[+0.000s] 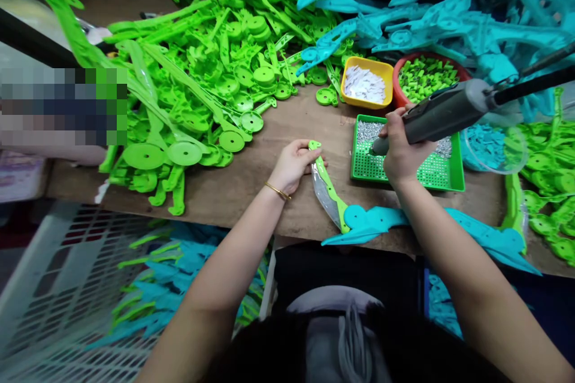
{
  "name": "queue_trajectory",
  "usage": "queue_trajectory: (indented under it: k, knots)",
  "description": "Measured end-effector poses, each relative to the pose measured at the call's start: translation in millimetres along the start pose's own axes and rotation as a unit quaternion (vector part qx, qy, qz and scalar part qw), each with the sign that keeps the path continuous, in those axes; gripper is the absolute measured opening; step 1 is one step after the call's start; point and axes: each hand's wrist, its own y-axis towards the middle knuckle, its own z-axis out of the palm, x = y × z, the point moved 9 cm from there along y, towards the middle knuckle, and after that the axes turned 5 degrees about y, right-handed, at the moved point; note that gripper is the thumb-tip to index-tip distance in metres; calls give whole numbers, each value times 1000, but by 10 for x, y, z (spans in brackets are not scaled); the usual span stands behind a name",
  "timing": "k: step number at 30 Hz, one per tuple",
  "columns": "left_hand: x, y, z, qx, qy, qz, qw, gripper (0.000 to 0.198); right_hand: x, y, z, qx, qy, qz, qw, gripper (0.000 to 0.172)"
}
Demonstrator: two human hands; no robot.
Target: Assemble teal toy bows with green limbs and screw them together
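Observation:
My left hand (294, 164) is closed around the tip of a green and silver toy blade (330, 194), which lies on the wooden table and joins a teal plastic body (372, 221) at the near edge. My right hand (399, 149) grips a grey electric screwdriver (442, 111). The tool's tip points down into a green tray (454, 182) holding small silver screws. A dark cable runs from the tool off to the right.
A big heap of green plastic parts (215, 60) covers the table's left and back; teal parts (449, 18) pile up at the back right. A yellow bowl (348, 69) of white pieces and a red bowl (399, 69) of green bits stand behind the tray. A white crate (67, 287) sits lower left.

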Motion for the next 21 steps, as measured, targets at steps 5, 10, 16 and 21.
queue_trajectory:
  k: [5, 10, 16, 21]
  knots:
    - [5, -7, 16, -10, -6, -14, 1000, 24, 288, 36, -120, -16, -1, -6, 1000, 56]
    - [47, -8, 124, -7, -35, -5, 999, 19, 693, -15, 62, -54, 61, -29, 996, 52]
    - [112, 36, 159, 2, -70, 20, 997, 20, 620, -99, 819, 73, -11, -18, 997, 49]
    - [144, 60, 156, 6, -79, 14, 997, 27, 620, -112, 858, 54, 47, -23, 997, 51]
